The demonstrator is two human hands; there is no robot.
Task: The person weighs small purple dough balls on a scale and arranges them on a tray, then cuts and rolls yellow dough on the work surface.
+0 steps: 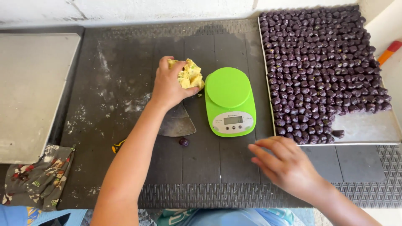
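Nearest the camera, the right hand [289,165] hovers flat over the dark mat [125,58], fingers loosely spread and holding nothing, just below and to the right of the green kitchen scale [229,100]. Left of the scale, almost touching its edge, the left hand [169,86] is clenched around a lump of yellow crumbly dough [190,75], fingers wrapped over its top. Beneath that wrist, a metal bench scraper [178,121] lies flat on the mat, and a single small purple ball [184,142] sits just below the scraper, to the lower left of the scale. To the right of the scale, a metal tray [368,127] holds rows of many purple balls [322,62], with only its near right corner bare. Far left of the scale lies a pale empty tray [33,92], with a patterned cloth [39,180] at its near corner. An orange-handled tool [390,51] pokes in beyond the full tray.

As I judge it, the dough looks crumbly, so bits could break off onto the floury mat. The lone ball could roll if an arm brushes it, and dough set down hard could nudge the scale.
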